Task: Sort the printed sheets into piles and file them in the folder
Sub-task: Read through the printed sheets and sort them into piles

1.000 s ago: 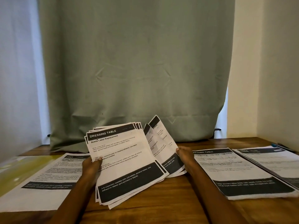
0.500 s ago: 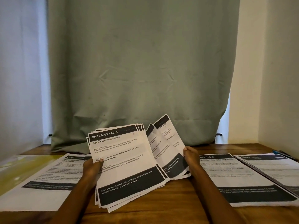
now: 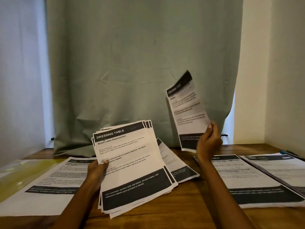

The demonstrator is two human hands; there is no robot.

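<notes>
Lifted clear of the fanned stack (image 3: 132, 162), one sheet (image 3: 186, 111) now rides upright in the right hand (image 3: 208, 142), pinched for reading its heading; left hand (image 3: 96, 171) clasps the stack, thumb on top.

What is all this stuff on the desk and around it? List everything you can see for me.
Held stack of sheets: several, white with black bands, centre, gripped by the left hand.
Single sheet: one, white and black, raised in the right hand.
Sheets lying behind the stack: a few, white and black, centre table.
Left pile: white and black, flat on the table.
Right piles: two, white and black, side by side.
Folder: one, yellow-green, translucent, far left.
Table: one, brown wood.
Curtain: one, grey-green, behind.
Blue object: one, far right edge, unclear.
Left hand: holds the stack.
Right hand: pinches the single sheet.
</notes>
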